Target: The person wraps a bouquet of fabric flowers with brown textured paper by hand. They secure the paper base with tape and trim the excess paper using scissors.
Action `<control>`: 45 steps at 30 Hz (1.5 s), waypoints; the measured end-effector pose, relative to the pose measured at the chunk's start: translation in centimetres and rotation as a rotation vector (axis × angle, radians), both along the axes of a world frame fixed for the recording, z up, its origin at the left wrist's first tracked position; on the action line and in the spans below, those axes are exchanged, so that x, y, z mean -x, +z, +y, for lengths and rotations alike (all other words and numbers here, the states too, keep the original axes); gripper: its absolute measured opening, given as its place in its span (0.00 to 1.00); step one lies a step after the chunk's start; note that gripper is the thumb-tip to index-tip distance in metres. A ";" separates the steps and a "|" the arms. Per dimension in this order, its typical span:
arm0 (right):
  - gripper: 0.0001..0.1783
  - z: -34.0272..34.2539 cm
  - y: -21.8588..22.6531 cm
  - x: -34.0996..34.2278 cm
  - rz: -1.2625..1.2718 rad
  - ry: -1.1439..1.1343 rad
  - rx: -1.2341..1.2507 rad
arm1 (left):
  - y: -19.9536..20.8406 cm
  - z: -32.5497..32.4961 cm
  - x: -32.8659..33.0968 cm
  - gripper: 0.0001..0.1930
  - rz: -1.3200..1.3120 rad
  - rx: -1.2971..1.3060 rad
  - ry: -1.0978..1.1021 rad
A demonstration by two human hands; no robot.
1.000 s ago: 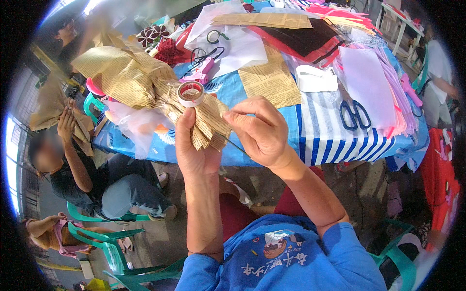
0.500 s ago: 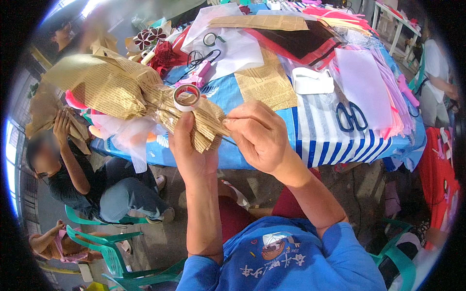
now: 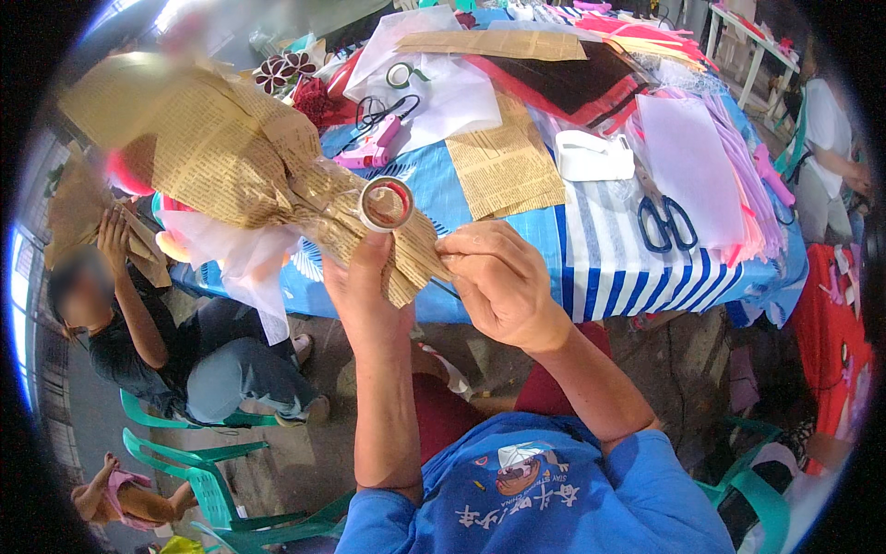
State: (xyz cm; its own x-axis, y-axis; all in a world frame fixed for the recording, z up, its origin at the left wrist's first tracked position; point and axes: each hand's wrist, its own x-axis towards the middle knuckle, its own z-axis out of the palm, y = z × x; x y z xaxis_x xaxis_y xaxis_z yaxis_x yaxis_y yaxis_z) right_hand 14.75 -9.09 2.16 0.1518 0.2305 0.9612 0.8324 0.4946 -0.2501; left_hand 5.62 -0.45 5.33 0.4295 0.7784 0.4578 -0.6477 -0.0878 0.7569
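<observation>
Bouquet (image 3: 231, 157) wrapped in newsprint, held up over the near counter edge, cone flaring up and left, stem end pointing down and right. Gripped at the narrow waist by left hand (image 3: 365, 286), fingers closed round the gathered paper, likely to keep the pleats bunched. Tape roll (image 3: 385, 203) resting against the same waist, just above that hand, seemingly kept on the spot to be bound. Right hand (image 3: 498, 282) close beside the stem end, fingers pinched together on something thin, probably the free end of the tape, though the strip itself too fine to make out. White tissue (image 3: 245, 263) hanging loose below the cone.

On the striped counter (image 3: 600, 268), well apart from both hands: scissors (image 3: 666, 222) near the edge, white tape dispenser (image 3: 595, 155) behind them, loose newsprint sheet (image 3: 503, 166) lying flat, pink glue gun (image 3: 369, 148) further back, pink and red paper piled toward the far right. All within reach but out of the wrapping's way.

Seated person (image 3: 120, 314) to the left, hands on another brown wrap. Green chairs (image 3: 194, 462) below.
</observation>
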 end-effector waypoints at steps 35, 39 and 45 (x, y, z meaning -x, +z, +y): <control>0.23 1.7 2.7 4.2 0.109 0.134 -0.022 | 0.8 5.4 3.2 0.43 -0.325 0.010 -0.788; 0.24 2.6 2.0 3.9 0.060 0.050 -0.102 | 0.8 5.0 3.0 0.42 -0.250 0.005 -0.729; 0.18 4.1 1.7 4.2 0.096 0.035 -0.311 | 1.3 4.0 2.5 0.41 -0.283 0.095 -0.715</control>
